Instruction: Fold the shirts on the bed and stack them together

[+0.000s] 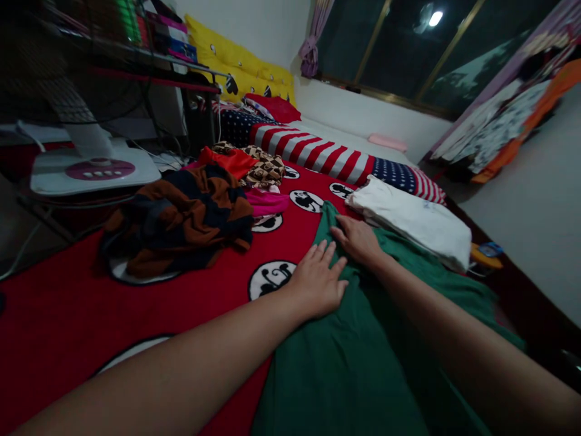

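From the head view, the only one I had, I saw the left hand [318, 281] palm down on the green cloth [349, 369], its fingers spread and gripping nothing. The right hand [361, 241] rested just beyond it, fingertips near the cloth's far narrow end; its underside was hidden, so I could not tell whether it pinched any fabric.

The green cloth lay on the red blanket [59, 309], running from below both arms up to that far end and out to the right, where it looked loose and rumpled. My main worry was there: I judged that a sweep of one palm without the other pinning the fabric would drag the whole piece and set new creases. The two hands were also close together, so they could easily bunch the stretch between them.

The white cloth [413, 221] sat right against the green one's far side. I could not make out whether any green lay beneath it; if so, a tug might have pulled the white out of its neat shape. The blanket was itself soft, and I thought hard pressure could ruck it up. The striped heap [190, 215] on the left stood well apart and seemed to me a lesser risk.
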`<state>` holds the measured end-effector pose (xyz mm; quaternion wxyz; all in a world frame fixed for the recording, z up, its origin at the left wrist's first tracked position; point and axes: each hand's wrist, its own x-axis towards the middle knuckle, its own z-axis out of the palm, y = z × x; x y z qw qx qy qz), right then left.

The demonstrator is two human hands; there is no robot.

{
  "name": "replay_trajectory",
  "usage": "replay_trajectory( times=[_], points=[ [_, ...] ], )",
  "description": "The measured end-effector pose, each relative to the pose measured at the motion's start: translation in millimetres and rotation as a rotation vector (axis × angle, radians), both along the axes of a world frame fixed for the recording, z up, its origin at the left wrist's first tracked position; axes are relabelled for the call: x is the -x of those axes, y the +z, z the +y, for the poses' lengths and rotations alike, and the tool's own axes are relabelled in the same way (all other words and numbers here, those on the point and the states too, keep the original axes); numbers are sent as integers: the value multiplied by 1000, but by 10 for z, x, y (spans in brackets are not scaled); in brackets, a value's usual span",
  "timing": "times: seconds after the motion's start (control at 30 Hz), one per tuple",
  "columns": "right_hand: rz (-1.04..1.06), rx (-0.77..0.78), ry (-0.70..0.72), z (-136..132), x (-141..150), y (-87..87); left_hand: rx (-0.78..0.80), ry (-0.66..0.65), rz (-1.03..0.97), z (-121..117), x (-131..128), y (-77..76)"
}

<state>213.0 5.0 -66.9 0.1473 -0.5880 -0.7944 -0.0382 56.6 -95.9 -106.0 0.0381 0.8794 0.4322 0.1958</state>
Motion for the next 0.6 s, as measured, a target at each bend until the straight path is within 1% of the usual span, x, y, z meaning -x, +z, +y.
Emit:
replay_trajectory(
  times=[0.07,0.1,0.17,0.23,0.33,0.47,0.53,0.6],
  points=[
    [18,126,20,-186,-132,-45,13,-2,18,5,3,8],
    [56,151,35,-278,-183,-41,19,-1,29,5,7,16],
    [146,97,82,-496,-246,17,21,-3,45,2,15,34],
    [203,10,158,-794,-265,107,8,-10,55,-6,21,46],
    [209,-10,295,-1373,-244,182,-8,-17,65,-12,25,38],
    [207,70,420,-2128,-145,112,-10,-16,80,5,29,31],
    [217,137,473,-2408,-64,67,-7,-17,90,10,37,75],
    [224,180,506,-2621,20,41,28,-9,108,-18,45,159]
  ],
)
